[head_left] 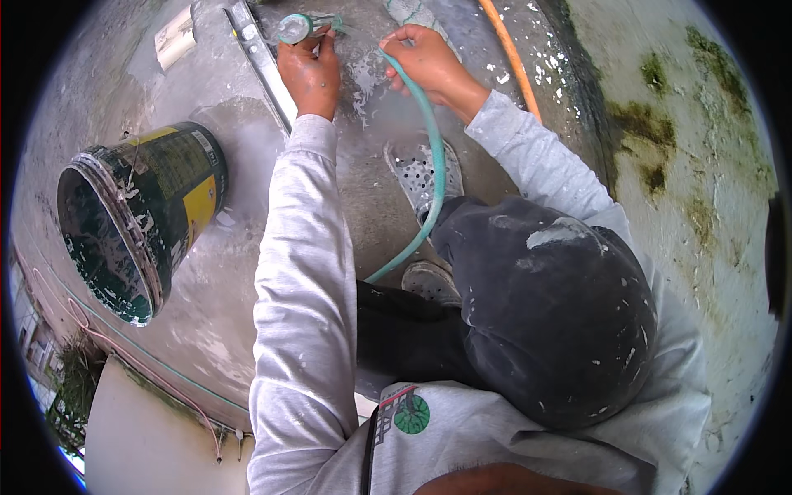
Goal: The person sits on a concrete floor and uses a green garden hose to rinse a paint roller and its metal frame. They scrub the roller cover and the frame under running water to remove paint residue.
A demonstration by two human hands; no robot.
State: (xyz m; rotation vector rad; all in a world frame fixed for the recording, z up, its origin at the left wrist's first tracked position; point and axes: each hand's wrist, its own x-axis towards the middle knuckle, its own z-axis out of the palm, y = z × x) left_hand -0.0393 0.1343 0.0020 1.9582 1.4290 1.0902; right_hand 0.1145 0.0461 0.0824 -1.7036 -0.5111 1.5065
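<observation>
My left hand (311, 73) grips a small tool (296, 28) with a round, green-rimmed end and a thin shank. Its exact kind is hard to make out. Pinched in my right hand (427, 62) is the end of a teal-green hose (436, 161). A thin stream of water runs from the hose end leftwards to the tool. The hose curves down past my grey perforated clog (427, 173) and passes behind my left sleeve. Just left of my left hand lies a metal channel bar (260, 62), wet and smeared with white.
A dark green plastic bucket (176, 179), smeared with white, is at left. Beyond it lies a whitish block-like piece (175, 38). An orange hose or pipe (513, 55) runs beside the moss-stained wall (674, 185). A pale cloth-like item (416, 13) lies at the top.
</observation>
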